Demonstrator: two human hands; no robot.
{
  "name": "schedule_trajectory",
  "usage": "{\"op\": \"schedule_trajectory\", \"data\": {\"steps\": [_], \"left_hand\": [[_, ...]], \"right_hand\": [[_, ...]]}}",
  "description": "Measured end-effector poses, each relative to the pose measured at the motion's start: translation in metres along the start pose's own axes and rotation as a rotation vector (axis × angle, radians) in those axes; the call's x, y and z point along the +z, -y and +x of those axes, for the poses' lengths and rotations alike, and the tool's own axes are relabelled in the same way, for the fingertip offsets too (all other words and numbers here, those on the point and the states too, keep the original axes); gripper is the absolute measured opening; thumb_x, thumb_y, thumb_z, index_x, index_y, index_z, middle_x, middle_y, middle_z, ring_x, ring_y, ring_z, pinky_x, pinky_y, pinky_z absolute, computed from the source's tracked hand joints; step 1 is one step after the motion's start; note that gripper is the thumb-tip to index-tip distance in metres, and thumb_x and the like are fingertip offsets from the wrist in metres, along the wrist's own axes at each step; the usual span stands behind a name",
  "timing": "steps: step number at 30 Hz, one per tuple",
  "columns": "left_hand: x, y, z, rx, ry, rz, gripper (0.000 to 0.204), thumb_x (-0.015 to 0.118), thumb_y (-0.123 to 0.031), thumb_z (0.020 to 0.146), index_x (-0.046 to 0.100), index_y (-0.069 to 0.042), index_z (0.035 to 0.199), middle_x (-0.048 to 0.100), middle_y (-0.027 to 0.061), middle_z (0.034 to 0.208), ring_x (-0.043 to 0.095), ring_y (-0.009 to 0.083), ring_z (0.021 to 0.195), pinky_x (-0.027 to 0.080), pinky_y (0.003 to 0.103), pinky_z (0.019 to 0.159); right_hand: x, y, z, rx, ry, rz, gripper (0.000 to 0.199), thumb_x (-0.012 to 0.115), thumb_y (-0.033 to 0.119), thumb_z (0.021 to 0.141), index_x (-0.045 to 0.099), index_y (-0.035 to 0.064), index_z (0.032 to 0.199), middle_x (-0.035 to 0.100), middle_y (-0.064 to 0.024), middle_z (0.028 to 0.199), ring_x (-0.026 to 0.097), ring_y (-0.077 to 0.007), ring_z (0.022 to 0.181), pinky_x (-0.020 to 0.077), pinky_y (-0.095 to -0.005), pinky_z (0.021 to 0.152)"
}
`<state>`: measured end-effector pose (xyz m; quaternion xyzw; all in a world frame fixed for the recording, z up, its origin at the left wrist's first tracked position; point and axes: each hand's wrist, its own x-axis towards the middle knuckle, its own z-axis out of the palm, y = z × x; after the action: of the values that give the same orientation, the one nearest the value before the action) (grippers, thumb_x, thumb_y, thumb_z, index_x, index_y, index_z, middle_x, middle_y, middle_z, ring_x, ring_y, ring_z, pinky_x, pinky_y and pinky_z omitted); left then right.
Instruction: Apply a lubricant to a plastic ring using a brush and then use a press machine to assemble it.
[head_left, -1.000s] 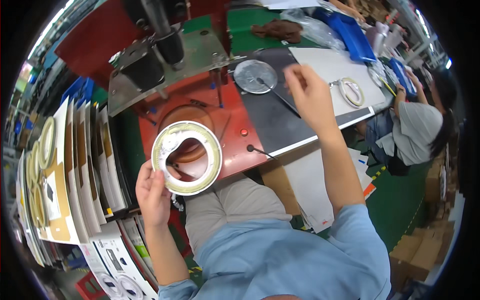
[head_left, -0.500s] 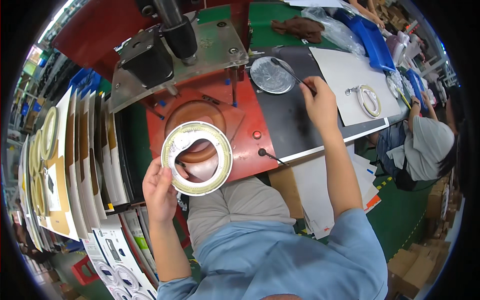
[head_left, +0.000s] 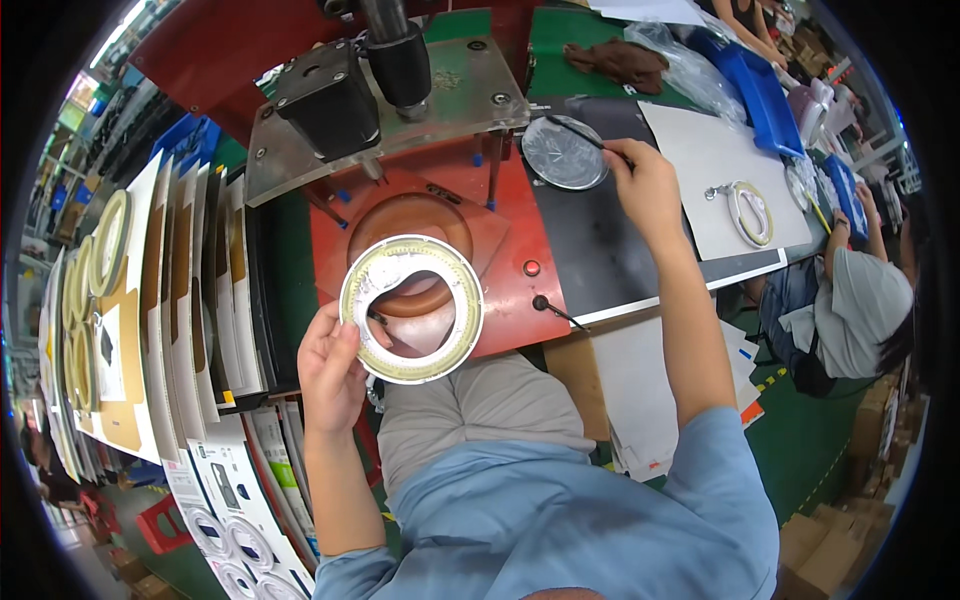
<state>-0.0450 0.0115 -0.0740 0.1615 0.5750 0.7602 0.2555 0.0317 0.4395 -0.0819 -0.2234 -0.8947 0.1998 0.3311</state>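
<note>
My left hand [head_left: 335, 368] grips a flat white ring [head_left: 462, 318] with a toothed edge by its lower left rim and holds it up over the red press plate [head_left: 500, 215]. Under the ring, the plate has a round recess [head_left: 420, 215]. My right hand [head_left: 645, 185] pinches a thin dark brush [head_left: 575, 130], and its tip reaches over a round silver dish [head_left: 560, 155] on the black mat [head_left: 600, 250].
A grey metal press head [head_left: 370, 95] with a black block stands above the red plate. Stacked cardboard sheets and rings [head_left: 150, 290] fill the left side. Another white ring [head_left: 750, 212] lies on a white sheet at the right, near a seated person [head_left: 860, 300]. Blue bins [head_left: 755, 85] sit behind.
My right hand has moved left from the mat's far edge to the silver dish with the brush. My left hand has kept its hold and raised the ring slightly.
</note>
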Motion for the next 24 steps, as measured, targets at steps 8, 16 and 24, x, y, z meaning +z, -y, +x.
{"op": "schedule_trajectory", "data": {"steps": [8, 16, 24], "left_hand": [[0.005, 0.003, -0.003, 0.01, -0.015, -0.076, 0.028, 0.057, -0.018, 0.109, 0.057, 0.002, 0.128, 0.073, 0.0109, 0.093, 0.06, 0.0053, 0.072, 0.039, 0.018, 0.061], [0.005, -0.008, -0.008, -0.013, 0.074, -0.14, 0.029, 0.06, -0.014, 0.107, 0.056, 0.002, 0.131, 0.073, 0.0119, 0.096, 0.068, 0.0114, 0.081, 0.05, 0.023, 0.068], [0.025, -0.026, -0.024, -0.017, 0.138, -0.104, 0.032, 0.064, -0.008, 0.105, 0.056, 0.005, 0.133, 0.074, 0.0116, 0.1, 0.07, 0.0131, 0.089, 0.055, 0.025, 0.077]], "right_hand": [[-0.009, 0.007, -0.021, 0.025, 0.029, -0.015, 0.015, 0.071, 0.014, 0.096, 0.077, 0.0036, 0.104, 0.073, -0.0168, 0.097, 0.07, -0.0387, 0.092, 0.0551, -0.0438, 0.081], [-0.068, 0.035, -0.047, 0.048, 0.017, 0.141, 0.017, 0.071, 0.01, 0.1, 0.077, 0.0014, 0.113, 0.076, -0.0089, 0.096, 0.068, -0.0166, 0.082, 0.052, -0.0274, 0.074], [-0.106, 0.126, -0.077, -0.421, 0.232, 0.361, 0.024, 0.075, -0.013, 0.084, 0.075, -0.0068, 0.107, 0.074, -0.016, 0.095, 0.067, -0.0202, 0.078, 0.0496, -0.0255, 0.065]]}}
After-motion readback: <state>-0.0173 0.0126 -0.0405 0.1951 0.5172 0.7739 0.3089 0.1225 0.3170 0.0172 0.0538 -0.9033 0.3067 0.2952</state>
